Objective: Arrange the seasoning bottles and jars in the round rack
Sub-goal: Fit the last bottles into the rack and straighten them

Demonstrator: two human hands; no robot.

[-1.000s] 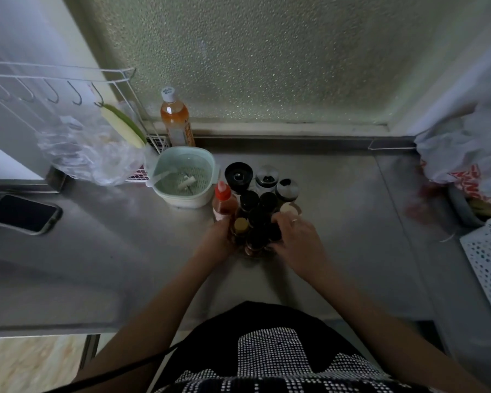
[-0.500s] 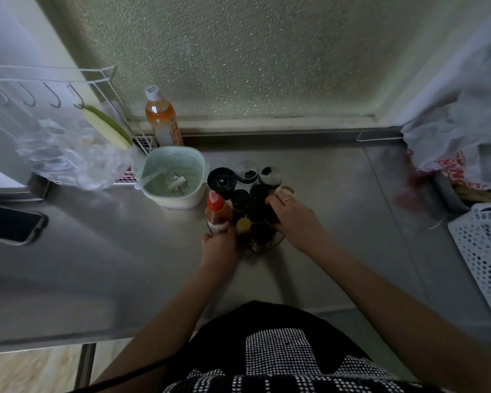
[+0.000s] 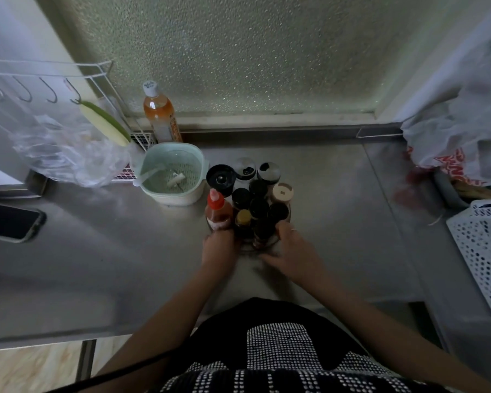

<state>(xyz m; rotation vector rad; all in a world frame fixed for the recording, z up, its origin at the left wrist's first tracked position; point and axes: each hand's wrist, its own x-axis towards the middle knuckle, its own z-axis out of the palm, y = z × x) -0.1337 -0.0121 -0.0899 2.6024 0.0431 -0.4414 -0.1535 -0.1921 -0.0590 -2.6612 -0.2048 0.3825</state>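
A clear round rack [image 3: 262, 245] stands mid-counter, packed with several dark-capped seasoning jars [image 3: 258, 207], a gold-capped jar [image 3: 243, 217] and a beige-lidded jar [image 3: 281, 192]. At its left edge stands a red sauce bottle [image 3: 217, 212]. Just behind the rack are three taller shakers, one with a black lid [image 3: 221, 177], the others grey-lidded [image 3: 268, 172]. My left hand [image 3: 219, 248] grips the rack's near-left side below the red bottle. My right hand [image 3: 291, 251] holds the near-right rim, fingers curled against it.
A mint strainer bowl [image 3: 172, 173] sits left of the rack, an orange drink bottle [image 3: 160, 114] behind it. A wire rack with a plastic bag [image 3: 68, 146] and a phone [image 3: 10, 221] lie far left. Plastic bags [image 3: 459, 137] and a white perforated basket [image 3: 482, 251] stand at right.
My right hand came down from the jar tops on the right to the rack's near rim. My left hand stayed at the near-left side. The beige-lidded jar now shows.
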